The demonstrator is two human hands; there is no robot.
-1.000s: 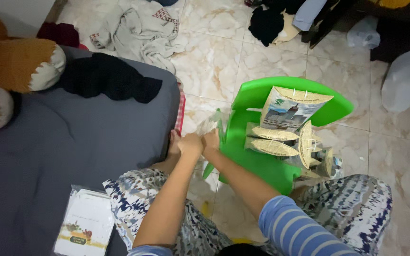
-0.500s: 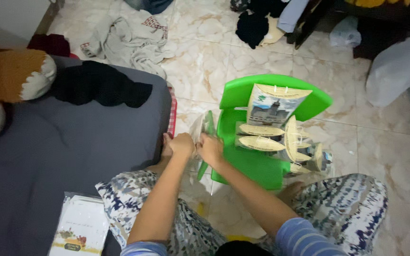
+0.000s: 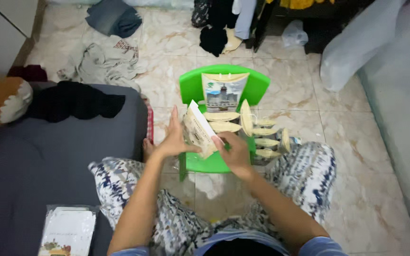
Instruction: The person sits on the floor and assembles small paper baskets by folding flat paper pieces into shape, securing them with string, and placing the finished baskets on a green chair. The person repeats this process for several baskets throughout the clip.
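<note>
My left hand (image 3: 172, 139) and my right hand (image 3: 234, 150) both hold a flat cream printed card in a clear sleeve (image 3: 199, 129), tilted up in front of me. Just beyond it stands a small green plastic chair (image 3: 191, 85). On its seat several woven-edged paper bags (image 3: 224, 92) are stacked and leaning; the tallest one leans upright against the chair's back. My patterned trouser legs (image 3: 119, 178) frame the chair on both sides.
A grey mattress (image 3: 48, 156) lies at left with a black garment (image 3: 72, 100), a stuffed toy's paw (image 3: 3, 100) and a clear pack of cards (image 3: 67, 230). Clothes (image 3: 103, 61) are strewn on the marble tile floor (image 3: 357, 156). A grey cushion (image 3: 357, 45) sits far right.
Both hands rose from beside the chair's leg and now hold the sleeved card up; the camera view shifted, so the chair appears further left and centred.
</note>
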